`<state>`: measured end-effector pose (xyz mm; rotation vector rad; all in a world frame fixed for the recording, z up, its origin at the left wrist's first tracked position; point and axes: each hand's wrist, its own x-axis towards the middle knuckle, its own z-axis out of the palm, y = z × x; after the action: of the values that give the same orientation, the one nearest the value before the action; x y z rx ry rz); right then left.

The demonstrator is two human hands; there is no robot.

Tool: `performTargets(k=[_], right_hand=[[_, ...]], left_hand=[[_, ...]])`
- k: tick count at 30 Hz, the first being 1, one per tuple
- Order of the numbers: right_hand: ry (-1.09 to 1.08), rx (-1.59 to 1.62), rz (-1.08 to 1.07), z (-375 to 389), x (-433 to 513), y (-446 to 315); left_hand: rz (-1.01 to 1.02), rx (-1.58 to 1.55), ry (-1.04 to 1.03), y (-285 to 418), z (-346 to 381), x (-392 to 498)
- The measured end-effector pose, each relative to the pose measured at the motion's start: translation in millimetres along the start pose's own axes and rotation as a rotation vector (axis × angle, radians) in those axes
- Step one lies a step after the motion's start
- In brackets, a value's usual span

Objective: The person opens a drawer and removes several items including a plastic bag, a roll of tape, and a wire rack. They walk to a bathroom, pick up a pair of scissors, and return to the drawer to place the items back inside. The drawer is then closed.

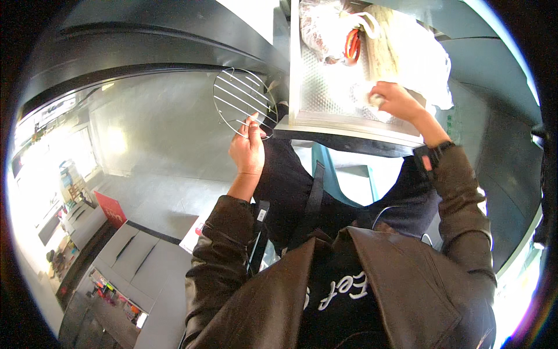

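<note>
My left hand [248, 146] grips the lower edge of a round metal wire rack [244, 100], held up beside an open drawer [348, 120]. Inside the drawer, my right hand [392, 101] has its fingers closed on a small whitish object [375, 100] too blurred to name. A textured silvery liner [314, 91] covers the drawer's bottom. Toward its back lie a clear plastic bag [318, 30] with reddish contents, a red item [352, 46] and a long pale bundle [381, 39]. White plastic [425, 61] overhangs the right side, washed out by glare.
The drawer juts out over my knees, with its front edge near my thighs [283, 174]. Dark cabinet fronts [501, 122] stand at the right and upper left. A light blue seat or stool [329, 174] shows between my legs. Another open drawer [117, 296] with small items is at the lower left.
</note>
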<state>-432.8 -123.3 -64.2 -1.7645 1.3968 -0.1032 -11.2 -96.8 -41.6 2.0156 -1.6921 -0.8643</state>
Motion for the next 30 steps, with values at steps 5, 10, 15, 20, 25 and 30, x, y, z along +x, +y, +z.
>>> performTargets(k=[5,10,15,20,25,30], right_hand=[[0.322,0.314,0.173,-62,-140,16],[0.386,-0.293,0.707,-35,-237,106],[0.597,-0.257,0.686,-28,-244,102],[0.533,0.153,0.140,-39,-160,22],[0.289,-0.287,0.092,7,-57,40],[-0.108,-0.258,0.454,44,5,71]], left_hand=[[0.011,0.074,-0.002,5,-5,-3],[0.008,0.122,-0.014,10,-8,-6],[0.010,0.140,-0.007,12,-11,-7],[0.007,0.119,-0.012,13,-10,-6],[-0.014,0.105,-0.021,8,-11,-5],[0.021,0.082,0.014,0,-8,-1]])
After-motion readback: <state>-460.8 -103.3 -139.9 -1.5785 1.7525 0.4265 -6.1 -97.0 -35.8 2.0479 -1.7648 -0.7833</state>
